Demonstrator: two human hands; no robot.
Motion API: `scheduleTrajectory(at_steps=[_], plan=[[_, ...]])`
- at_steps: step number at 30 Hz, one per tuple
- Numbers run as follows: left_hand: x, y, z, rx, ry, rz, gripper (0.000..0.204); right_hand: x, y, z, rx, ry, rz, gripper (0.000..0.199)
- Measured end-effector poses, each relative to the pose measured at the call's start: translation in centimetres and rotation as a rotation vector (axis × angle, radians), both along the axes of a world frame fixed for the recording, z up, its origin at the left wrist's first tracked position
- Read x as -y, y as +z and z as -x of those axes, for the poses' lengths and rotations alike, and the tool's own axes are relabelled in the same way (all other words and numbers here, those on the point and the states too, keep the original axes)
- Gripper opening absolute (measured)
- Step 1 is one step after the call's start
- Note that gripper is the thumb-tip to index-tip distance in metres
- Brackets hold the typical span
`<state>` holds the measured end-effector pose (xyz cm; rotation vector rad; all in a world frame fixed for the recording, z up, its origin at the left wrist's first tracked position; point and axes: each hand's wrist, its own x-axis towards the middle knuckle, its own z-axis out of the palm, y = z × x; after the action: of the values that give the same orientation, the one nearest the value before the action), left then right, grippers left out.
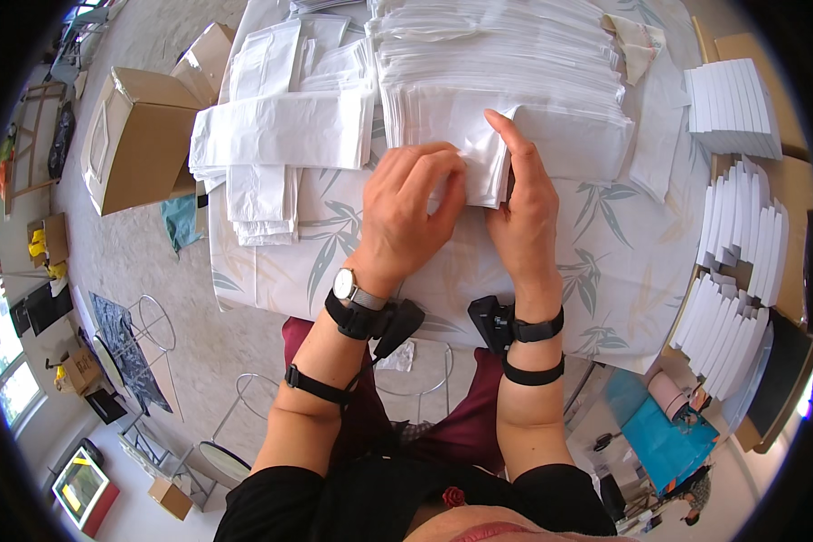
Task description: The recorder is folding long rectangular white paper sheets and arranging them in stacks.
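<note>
A bundle of thin white sheets (481, 172), paper or plastic, stands at the near end of a long row of similar sheets (506, 68) on the table. My left hand (411, 208) has curled fingers pinched at the bundle's left near corner; its fingertips are partly hidden. Along the bundle's right edge, my right hand (524, 203) grips it, the index finger reaching up past the top and the thumb mostly hidden. To the left lie crossed piles of folded white sheets (285, 126). Both wrists carry black straps with small black devices.
A leaf-patterned cloth covers the table (312, 262). An open cardboard box (144, 140) stands beyond its left edge. At the right are stacked white bundles (736, 108) beside cardboard. Wire-framed stools (226, 459) and a blue bag (668, 434) stand on the floor.
</note>
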<state>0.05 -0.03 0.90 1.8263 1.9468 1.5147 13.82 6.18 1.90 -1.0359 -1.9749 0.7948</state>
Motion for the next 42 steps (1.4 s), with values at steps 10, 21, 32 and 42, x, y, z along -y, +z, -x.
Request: scheduleTrajectory(at_steps=[10,21,32,42], plan=[[-1.0,-0.8,0.8,-0.103,0.213,0.077,0.020,-0.1,-1.0,-0.8,0.085,0.059,-0.003,0.051],[-1.2,-1.1,0.9,-0.207,0.217,0.107,0.018,-0.1,-0.9,-0.8,0.093,0.060,0.005,0.050],[0.4,-1.0,-0.3,0.158,0.004,0.061,0.034,-0.2,-1.2,-0.9,0.077,0.056,-0.004,0.055],[0.4,0.2,0.7,0.330,-0.192,0.232,0.109,0.1,-1.3,-0.4,-0.039,0.030,0.129,0.060]])
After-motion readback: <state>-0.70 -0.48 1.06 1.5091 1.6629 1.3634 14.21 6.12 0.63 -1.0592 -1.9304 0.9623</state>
